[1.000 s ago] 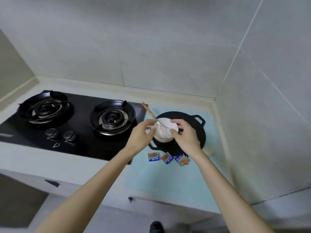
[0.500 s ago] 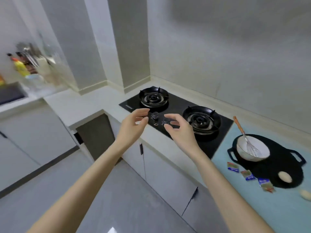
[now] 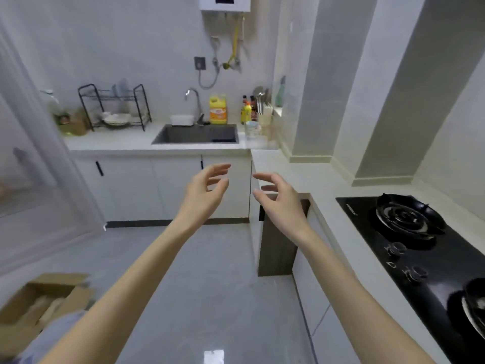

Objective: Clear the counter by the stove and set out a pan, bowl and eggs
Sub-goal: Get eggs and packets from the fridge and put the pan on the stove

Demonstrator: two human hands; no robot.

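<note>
Pan, bowl and eggs are nowhere in view; only the stove [image 3: 420, 245] shows at the right, set into the pale tabletop [image 3: 301, 174], while the head faces the sink [image 3: 196, 134] across the room. The left grip [image 3: 202, 195] and right grip [image 3: 280, 203] hang in mid-air over the floor, near each other, fingers spread and loosely curved, holding nothing. Going by the task alone, I would expect the pan to be heavy and stiff, best lifted by its handle, the bowl smooth and breakable, best cupped under its rim, and the eggs light and fragile, wanting a loose cradle.

home kitchen, sink [image 3: 196, 134], gas stove [image 3: 420, 240], cabinets [image 3: 157, 187]
</note>
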